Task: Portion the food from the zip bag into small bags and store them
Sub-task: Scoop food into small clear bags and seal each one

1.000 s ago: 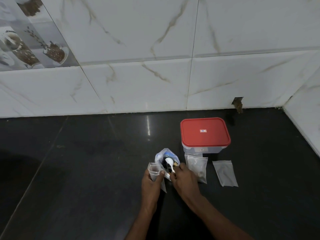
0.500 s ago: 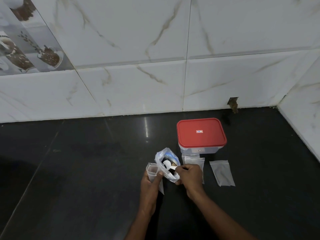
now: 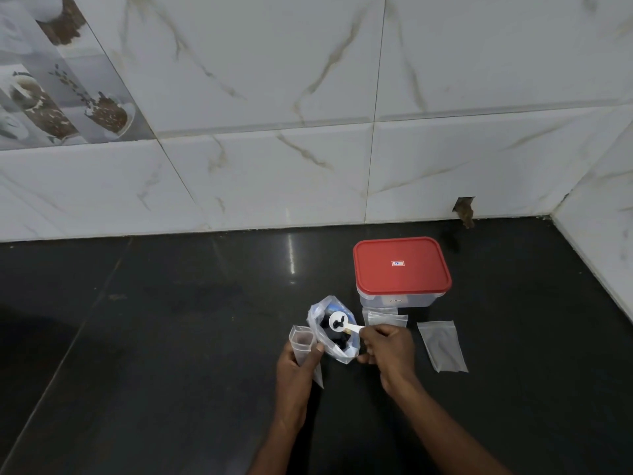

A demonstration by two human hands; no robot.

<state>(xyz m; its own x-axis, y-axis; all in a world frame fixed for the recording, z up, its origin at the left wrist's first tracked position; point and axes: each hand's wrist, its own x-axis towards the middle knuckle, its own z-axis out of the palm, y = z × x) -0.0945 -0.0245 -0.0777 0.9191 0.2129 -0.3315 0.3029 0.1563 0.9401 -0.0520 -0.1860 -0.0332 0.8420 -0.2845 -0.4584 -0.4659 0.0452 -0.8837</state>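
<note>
My left hand point(image 3: 295, 366) grips a small clear bag point(image 3: 302, 341) with its mouth held open and upward. Right beside it stands the open zip bag point(image 3: 317, 318) with dark food inside. My right hand point(image 3: 388, 347) pinches the handle of a white spoon point(image 3: 339, 322), whose bowl carries a few dark pieces just above the zip bag's mouth. Another small bag point(image 3: 384, 317) lies behind my right hand, partly hidden by it. An empty small bag point(image 3: 443, 345) lies flat to the right.
A clear container with a red lid point(image 3: 401, 269) stands shut just behind the bags on the black counter point(image 3: 154, 337). Marble-tiled walls point(image 3: 308, 132) close off the back and the right side.
The spoon has come up out of the zip bag with a few dark pieces on it. My right hand shifted slightly right; my left hand kept holding the small bag.
</note>
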